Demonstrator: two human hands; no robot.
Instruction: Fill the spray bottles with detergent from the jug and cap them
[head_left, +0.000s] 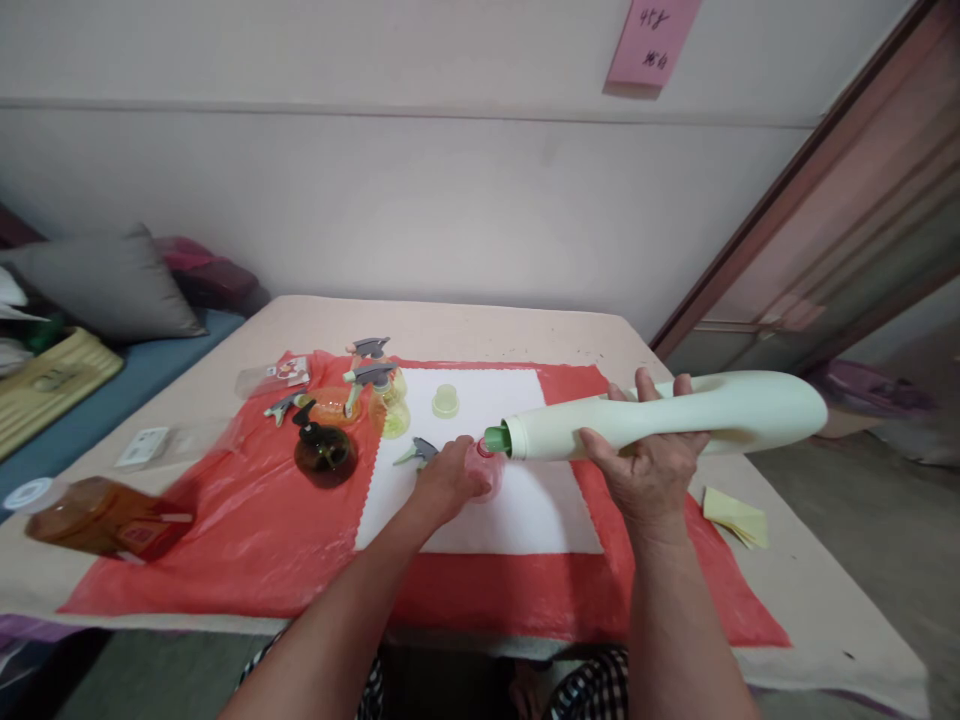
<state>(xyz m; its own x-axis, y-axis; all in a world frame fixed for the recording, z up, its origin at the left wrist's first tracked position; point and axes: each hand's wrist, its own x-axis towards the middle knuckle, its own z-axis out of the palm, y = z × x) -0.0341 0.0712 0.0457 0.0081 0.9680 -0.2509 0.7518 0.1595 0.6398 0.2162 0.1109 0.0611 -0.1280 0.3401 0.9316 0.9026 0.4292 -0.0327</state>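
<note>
My right hand (652, 465) grips a large pale green jug (750, 410) by its handle and holds it tipped nearly level. The jug's green pour spout (496, 439) is at the mouth of a small pink clear bottle (486, 475). Around that bottle my left hand (454, 478) is closed, keeping it upright on the white sheet. I cannot make out whether liquid is flowing. Just left of the left hand lies a grey and pale green spray trigger (417, 453). A pale green cap (445, 401) sits on the sheet behind the bottle.
A dark pump bottle (325, 455), an orange spray bottle (330, 405) and a yellow spray bottle (394, 410) stand or lie to the left. Farther left lies a big amber bottle (97, 515). Red plastic (480, 595) covers part of the table; a yellow cloth (736, 515) is at right.
</note>
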